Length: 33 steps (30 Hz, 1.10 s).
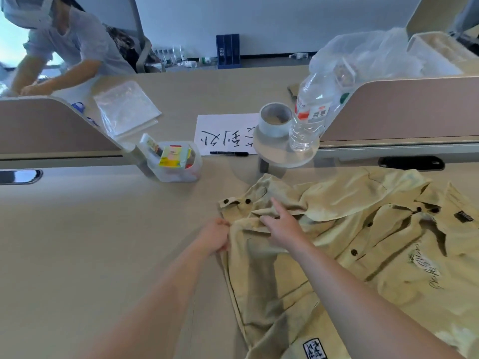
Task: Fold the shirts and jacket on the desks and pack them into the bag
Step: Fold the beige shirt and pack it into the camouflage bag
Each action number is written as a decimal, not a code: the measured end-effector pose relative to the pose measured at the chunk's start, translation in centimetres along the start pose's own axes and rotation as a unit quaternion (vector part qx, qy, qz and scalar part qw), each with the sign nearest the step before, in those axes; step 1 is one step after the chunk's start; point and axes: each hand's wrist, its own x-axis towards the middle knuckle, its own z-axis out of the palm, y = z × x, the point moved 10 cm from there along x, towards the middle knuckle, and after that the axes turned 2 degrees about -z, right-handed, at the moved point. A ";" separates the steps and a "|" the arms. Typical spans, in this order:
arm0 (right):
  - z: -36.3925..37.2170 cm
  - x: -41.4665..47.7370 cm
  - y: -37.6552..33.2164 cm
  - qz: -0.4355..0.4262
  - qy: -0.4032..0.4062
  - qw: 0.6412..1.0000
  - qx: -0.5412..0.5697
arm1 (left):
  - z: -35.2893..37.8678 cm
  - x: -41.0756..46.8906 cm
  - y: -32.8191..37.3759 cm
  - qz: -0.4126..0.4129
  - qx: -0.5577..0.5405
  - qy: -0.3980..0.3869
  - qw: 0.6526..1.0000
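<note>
A pale yellow button-up jacket (363,244) lies spread on the desk to my right, front side up, with dark buttons and a black patch near its hem. One sleeve is folded across toward the left, its cuff (234,202) at the far left end. My left hand (216,238) grips the jacket's left edge with curled fingers. My right hand (281,225) rests flat on the folded sleeve, fingers straight and spread. No bag for packing is clearly identifiable.
A clear box of small items (176,161) stands beyond my left hand. A tape roll (275,119) and water bottle (308,117) sit on a round stand behind the jacket. A paper sheet (223,133) with a marker, a plastic pouch (127,107) and another person (59,45) lie farther back.
</note>
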 end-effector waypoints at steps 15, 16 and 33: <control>0.9 1.9 -4.8 -0.006 0.074 0.957 0.281 | -2.8 4.3 -3.0 -0.035 -0.276 -0.075 0.957; 0.9 1.6 -5.2 -0.008 0.071 0.948 0.311 | -3.2 4.5 -3.2 -0.025 -0.253 -0.066 0.965; 0.7 -3.4 -8.5 -0.024 0.037 0.907 0.418 | -0.6 0.2 7.3 0.214 0.080 0.021 0.973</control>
